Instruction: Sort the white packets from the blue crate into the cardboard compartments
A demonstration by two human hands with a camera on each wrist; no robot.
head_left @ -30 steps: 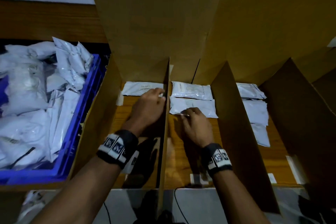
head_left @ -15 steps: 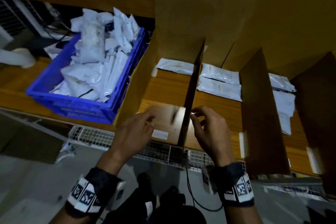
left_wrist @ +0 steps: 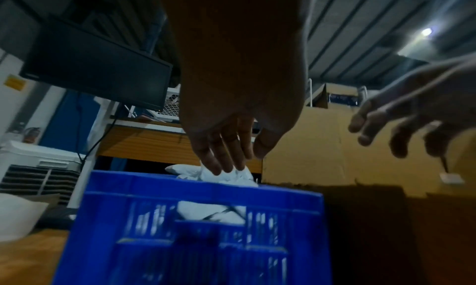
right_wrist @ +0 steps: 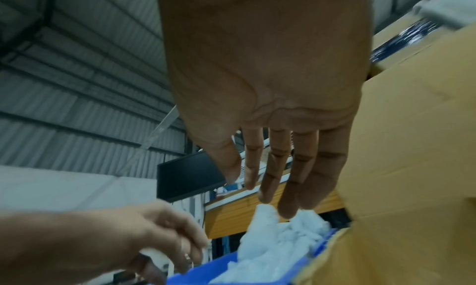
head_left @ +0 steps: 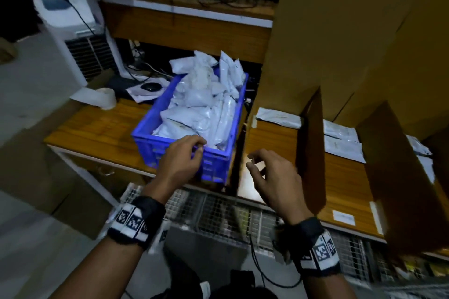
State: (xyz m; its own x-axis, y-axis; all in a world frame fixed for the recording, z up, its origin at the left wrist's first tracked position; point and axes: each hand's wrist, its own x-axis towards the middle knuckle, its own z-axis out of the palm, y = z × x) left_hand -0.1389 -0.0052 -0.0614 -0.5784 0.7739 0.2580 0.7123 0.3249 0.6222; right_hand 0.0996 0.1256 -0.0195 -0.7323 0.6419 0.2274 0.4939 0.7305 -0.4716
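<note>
We wear a black wristband with white square-patterned marker tags on our bare left forearm, a matching black band on our right, and a ring on one left finger.

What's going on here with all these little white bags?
A person is sorting white packets out of a blue crate into cardboard compartments beside it. Right now both hands are empty. The left hand reaches over the crate's near rim toward the pile, and the right hand hovers open in front of the nearest compartment. A few packets already lie flat at the back of the compartments, while the crate is still heaped full.
</note>
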